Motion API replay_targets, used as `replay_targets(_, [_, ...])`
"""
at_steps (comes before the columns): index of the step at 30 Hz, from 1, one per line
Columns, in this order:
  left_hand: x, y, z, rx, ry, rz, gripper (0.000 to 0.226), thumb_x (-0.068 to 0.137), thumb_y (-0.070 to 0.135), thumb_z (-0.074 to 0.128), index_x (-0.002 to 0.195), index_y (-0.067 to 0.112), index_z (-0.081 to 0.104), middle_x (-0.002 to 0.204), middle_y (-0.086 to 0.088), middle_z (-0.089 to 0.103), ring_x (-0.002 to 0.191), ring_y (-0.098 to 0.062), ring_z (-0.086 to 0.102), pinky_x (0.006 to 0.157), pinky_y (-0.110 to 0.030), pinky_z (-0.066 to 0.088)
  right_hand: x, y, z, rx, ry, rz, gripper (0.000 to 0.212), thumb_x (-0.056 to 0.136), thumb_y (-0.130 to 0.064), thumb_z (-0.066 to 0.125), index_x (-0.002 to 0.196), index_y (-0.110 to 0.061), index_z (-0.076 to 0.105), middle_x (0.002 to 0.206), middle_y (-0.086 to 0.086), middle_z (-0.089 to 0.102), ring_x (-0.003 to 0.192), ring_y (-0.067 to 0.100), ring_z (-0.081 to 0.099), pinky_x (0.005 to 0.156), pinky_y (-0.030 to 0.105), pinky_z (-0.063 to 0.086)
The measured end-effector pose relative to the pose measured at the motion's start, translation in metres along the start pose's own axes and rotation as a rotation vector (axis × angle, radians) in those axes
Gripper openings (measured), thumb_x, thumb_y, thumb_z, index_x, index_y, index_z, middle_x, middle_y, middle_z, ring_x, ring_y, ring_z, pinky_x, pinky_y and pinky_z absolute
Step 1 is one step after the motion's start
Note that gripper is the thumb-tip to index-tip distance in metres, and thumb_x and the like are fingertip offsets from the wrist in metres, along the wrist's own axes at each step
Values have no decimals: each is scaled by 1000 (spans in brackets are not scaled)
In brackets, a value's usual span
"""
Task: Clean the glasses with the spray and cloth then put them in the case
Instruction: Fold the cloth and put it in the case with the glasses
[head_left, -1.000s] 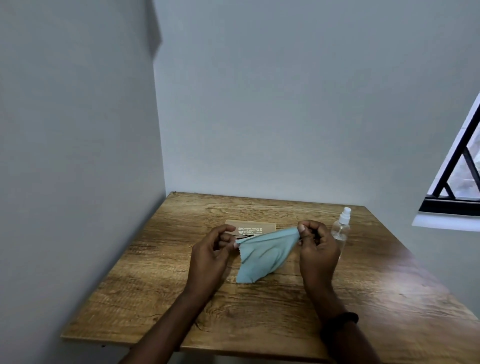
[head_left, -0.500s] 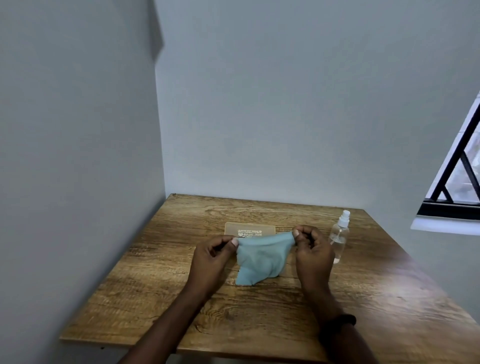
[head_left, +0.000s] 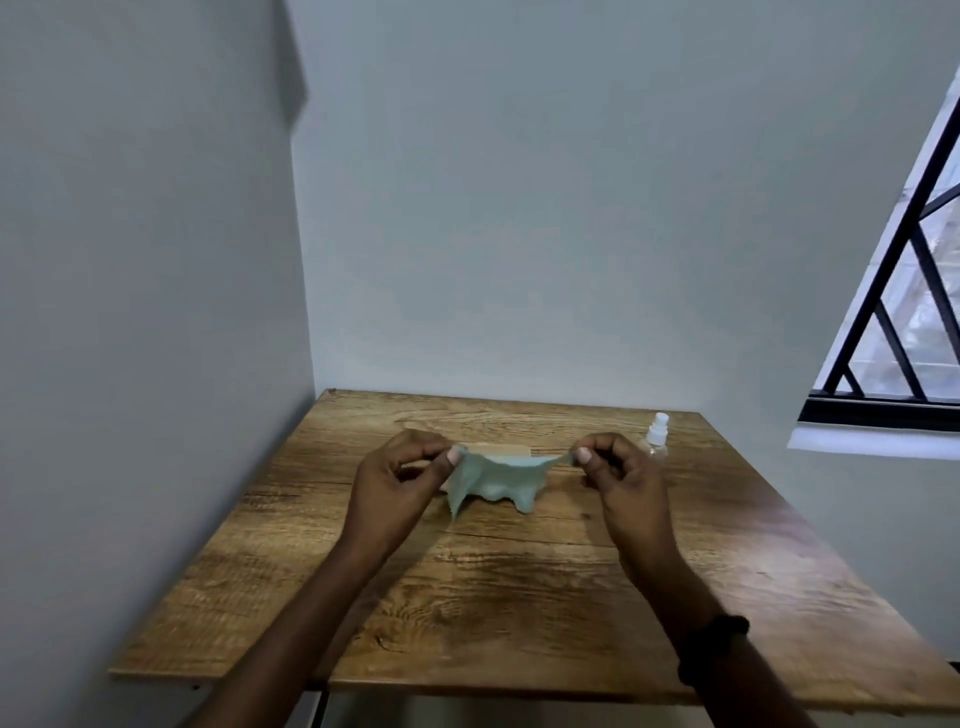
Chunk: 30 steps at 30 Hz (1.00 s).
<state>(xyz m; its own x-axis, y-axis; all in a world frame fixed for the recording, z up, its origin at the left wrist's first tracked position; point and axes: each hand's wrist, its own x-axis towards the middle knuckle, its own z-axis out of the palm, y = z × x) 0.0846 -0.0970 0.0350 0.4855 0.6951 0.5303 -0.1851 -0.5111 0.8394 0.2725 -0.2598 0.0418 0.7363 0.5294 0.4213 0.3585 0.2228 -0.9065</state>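
Pale blue cloth (head_left: 493, 480) stretched between both hands above the middle of the wooden desk (head_left: 519, 587), its lower edge sagging in folds. Left hand (head_left: 397, 480) pinches the cloth's left corner, thumb and fingers closed on it; right hand (head_left: 621, 475) pinches the right corner likewise. Tan case (head_left: 501, 450) lies flat on the desk behind the cloth, mostly hidden. Clear spray bottle (head_left: 655, 441) stands upright just beyond the right hand. Glasses not visible. Dark band (head_left: 714, 644) on the right wrist.
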Motion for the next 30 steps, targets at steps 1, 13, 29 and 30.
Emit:
replay_targets(1, [-15,2,-4,19,-21,-4,7,88,21,77,91,20,83,99,4,76,94,-9,72,76,-19,56,-14,0,-6,-21,-36,30,12,95,-6,64,92,-13,72,88,3,74,85,15,68,76,26,56])
replay_targets(13, [-140,-23,-32,339,-193,29,17,87,55,67,92,45,79,106,19,72,99,-5,70,74,-34,61,-119,14,-47,-383,-304,145,21,87,-1,71,79,-21,73,82,-14,72,84,2,66,69,10,45])
replay_targets(29, [-72,-31,-12,346,-33,-315,9,84,28,82,76,27,77,86,17,74,82,2,69,80,-35,60,-35,19,-15,-377,-422,278,10,94,-16,67,86,-13,73,80,2,75,71,10,67,68,23,53])
replay_targets(30, [-65,-34,-10,380,-31,-333,10,84,30,81,77,27,76,86,16,73,82,0,68,80,-38,60,-29,24,-10,-391,-424,285,10,94,-17,68,85,-14,73,73,-1,73,68,10,65,68,28,52])
